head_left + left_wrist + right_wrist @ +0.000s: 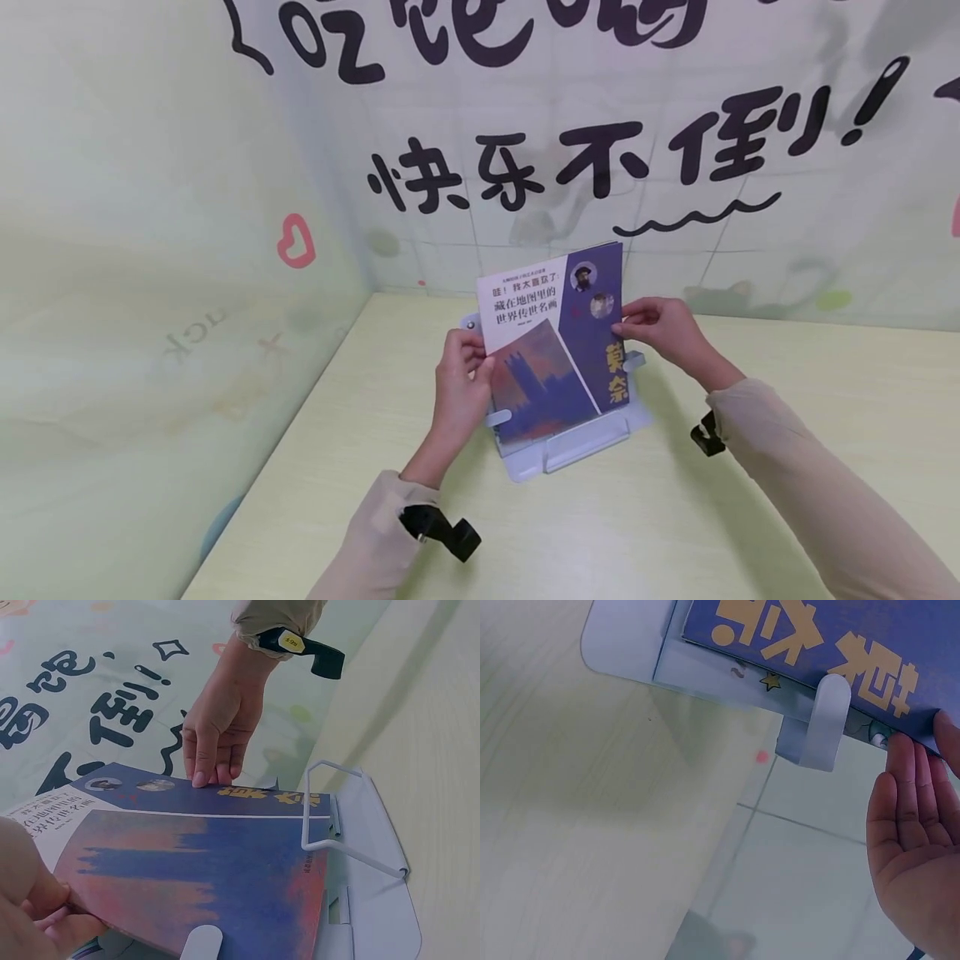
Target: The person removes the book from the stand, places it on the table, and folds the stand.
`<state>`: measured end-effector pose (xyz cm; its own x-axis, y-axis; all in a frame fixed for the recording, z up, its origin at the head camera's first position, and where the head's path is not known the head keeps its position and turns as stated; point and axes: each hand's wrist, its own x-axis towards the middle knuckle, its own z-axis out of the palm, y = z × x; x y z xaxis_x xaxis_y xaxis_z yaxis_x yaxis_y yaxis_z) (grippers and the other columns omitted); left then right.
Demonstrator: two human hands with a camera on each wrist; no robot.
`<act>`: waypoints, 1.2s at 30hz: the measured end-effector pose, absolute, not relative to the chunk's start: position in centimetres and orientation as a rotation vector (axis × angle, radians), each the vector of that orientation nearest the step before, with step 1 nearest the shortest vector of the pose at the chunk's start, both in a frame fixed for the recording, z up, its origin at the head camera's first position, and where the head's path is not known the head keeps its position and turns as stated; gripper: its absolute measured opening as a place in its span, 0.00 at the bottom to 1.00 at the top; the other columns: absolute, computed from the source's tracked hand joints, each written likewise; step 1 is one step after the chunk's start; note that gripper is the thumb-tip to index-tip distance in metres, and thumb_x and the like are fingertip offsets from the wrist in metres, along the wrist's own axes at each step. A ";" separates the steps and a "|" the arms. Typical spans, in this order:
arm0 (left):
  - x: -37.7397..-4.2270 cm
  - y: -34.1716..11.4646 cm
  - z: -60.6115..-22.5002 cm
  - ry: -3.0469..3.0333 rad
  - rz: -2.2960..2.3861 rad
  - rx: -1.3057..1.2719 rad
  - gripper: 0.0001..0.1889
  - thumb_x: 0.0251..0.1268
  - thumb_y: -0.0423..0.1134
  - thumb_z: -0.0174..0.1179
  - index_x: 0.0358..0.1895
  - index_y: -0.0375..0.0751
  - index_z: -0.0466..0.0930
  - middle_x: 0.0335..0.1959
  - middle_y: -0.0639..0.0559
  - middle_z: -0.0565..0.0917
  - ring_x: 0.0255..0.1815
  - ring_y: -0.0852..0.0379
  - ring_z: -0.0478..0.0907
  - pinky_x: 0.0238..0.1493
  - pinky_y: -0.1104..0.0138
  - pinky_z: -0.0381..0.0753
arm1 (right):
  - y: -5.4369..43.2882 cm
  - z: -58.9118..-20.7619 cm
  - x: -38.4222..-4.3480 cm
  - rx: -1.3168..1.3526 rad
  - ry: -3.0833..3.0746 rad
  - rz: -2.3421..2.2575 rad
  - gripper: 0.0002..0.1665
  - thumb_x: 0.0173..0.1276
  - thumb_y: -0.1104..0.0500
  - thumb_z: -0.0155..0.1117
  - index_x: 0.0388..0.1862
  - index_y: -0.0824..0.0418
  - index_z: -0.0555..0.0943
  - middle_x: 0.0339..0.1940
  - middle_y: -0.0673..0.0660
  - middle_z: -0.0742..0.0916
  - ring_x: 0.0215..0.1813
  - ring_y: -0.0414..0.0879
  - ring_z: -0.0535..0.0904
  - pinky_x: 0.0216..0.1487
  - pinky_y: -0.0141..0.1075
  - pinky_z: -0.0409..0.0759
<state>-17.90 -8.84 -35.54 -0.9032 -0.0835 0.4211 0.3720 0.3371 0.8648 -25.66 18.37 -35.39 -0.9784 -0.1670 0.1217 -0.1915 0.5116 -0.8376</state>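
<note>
A thin book (558, 342) with a white, purple and painted cover leans upright on a pale blue book stand (528, 462). My left hand (461, 387) pinches its left edge, thumb on the cover and fingers behind. On the opposite edge, my right hand (671, 333) pinches the book between thumb and fingers, as the right wrist view also shows. A page clip (829, 724) of the stand overlaps the cover near the right hand, and another clip (202, 943) lies over its lower left part. The stand's front lip (588, 442) is below the book's bottom edge.
The stand is on a pale yellow table (600, 533), near its back edge. Behind it hangs a printed cloth (510, 242) with large black characters, and a pale cloth wall (150, 333) runs along the left. Black straps with small cameras (442, 532) sit on both sleeves.
</note>
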 end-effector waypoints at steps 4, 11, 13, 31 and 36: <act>-18.0 -9.0 -35.0 -2.167 -1.586 -0.278 0.13 0.57 0.16 0.52 0.43 0.29 0.64 0.36 0.36 0.79 0.40 0.45 0.79 0.44 0.62 0.79 | 18.2 -34.7 -25.5 0.319 -2.648 1.500 0.20 0.59 0.61 0.66 0.44 0.76 0.77 0.34 0.64 0.84 0.31 0.39 0.79 0.32 0.25 0.76; -18.3 -9.0 -32.8 -2.097 -1.569 -0.331 0.12 0.57 0.17 0.53 0.43 0.28 0.65 0.36 0.37 0.79 0.39 0.48 0.79 0.42 0.64 0.80 | 18.1 -32.8 -24.8 0.331 -2.420 1.561 0.17 0.57 0.66 0.67 0.44 0.74 0.78 0.29 0.54 0.82 0.28 0.32 0.76 0.32 0.22 0.76; -18.3 -8.9 -32.1 -2.078 -1.580 -0.335 0.12 0.57 0.17 0.53 0.42 0.28 0.65 0.36 0.37 0.79 0.38 0.48 0.79 0.41 0.64 0.80 | 18.2 -32.1 -24.4 0.343 -2.354 1.593 0.18 0.56 0.67 0.68 0.44 0.74 0.77 0.27 0.48 0.81 0.28 0.33 0.77 0.32 0.22 0.77; -18.6 -3.9 -28.6 -2.034 -1.840 -0.438 0.12 0.57 0.18 0.54 0.43 0.29 0.66 0.36 0.38 0.80 0.36 0.49 0.79 0.35 0.64 0.82 | 24.4 -27.9 -19.8 0.179 -2.296 1.491 0.18 0.55 0.63 0.69 0.46 0.66 0.80 0.29 0.35 0.83 0.32 0.30 0.80 0.35 0.21 0.77; -18.4 -1.5 -28.9 -2.078 -1.946 -0.459 0.12 0.58 0.19 0.53 0.44 0.30 0.65 0.37 0.37 0.80 0.38 0.49 0.80 0.34 0.65 0.82 | 27.3 -27.2 -18.0 0.145 -2.350 1.426 0.16 0.55 0.63 0.69 0.44 0.64 0.80 0.28 0.34 0.82 0.30 0.29 0.80 0.33 0.19 0.76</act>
